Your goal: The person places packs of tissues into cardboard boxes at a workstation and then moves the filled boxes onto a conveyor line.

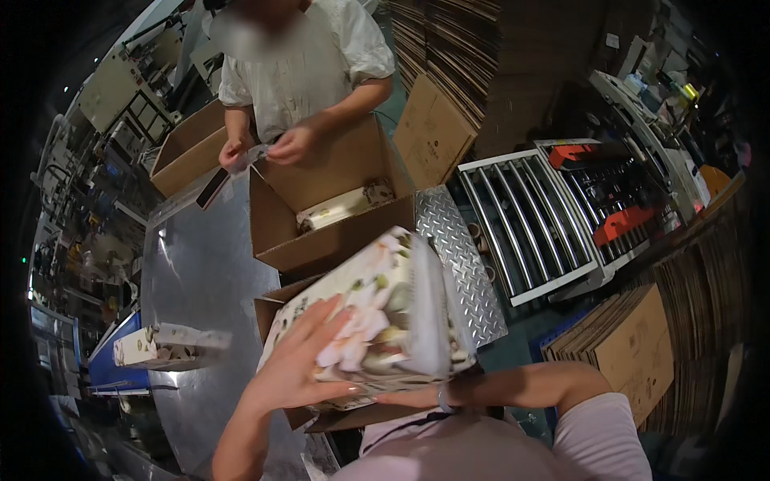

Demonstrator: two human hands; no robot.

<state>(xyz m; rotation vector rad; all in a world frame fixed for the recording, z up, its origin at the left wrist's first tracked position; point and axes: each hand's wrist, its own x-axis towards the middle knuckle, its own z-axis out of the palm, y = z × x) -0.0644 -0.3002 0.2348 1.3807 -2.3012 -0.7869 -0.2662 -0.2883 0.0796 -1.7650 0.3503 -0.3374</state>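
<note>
From my end, leftmost: a flower-printed pack (164, 346) at the left edge of the metal worktop (212, 268). I can't tell if its outer end overhangs; if so, a stray elbow could tip it off. Toward the far edge, a dark flat object (211, 190) lies just beside a co-worker's hands (289, 146), which hold a bit of clear film. Nearer me, the left hand (303, 353) is spread wide across the floral bundle (365, 321), thumb along its near side. The bundle is tilted above the near carton (267, 311), by the worktop's right edge; past it, the far carton (289, 250) has another floral pack (345, 207) lying inside. The right hand (413, 396) supports the bundle low on the near side, fingers partly hidden. My worry: the tilt and that slick-looking wrap could let the bundle slide rightward if the upper palm eases. A carton rim could also catch and tear the loose clear end. Further right: tread plate (461, 268), roller conveyor (525, 224), then flattened cartons (634, 341), well apart from the hands.
</note>
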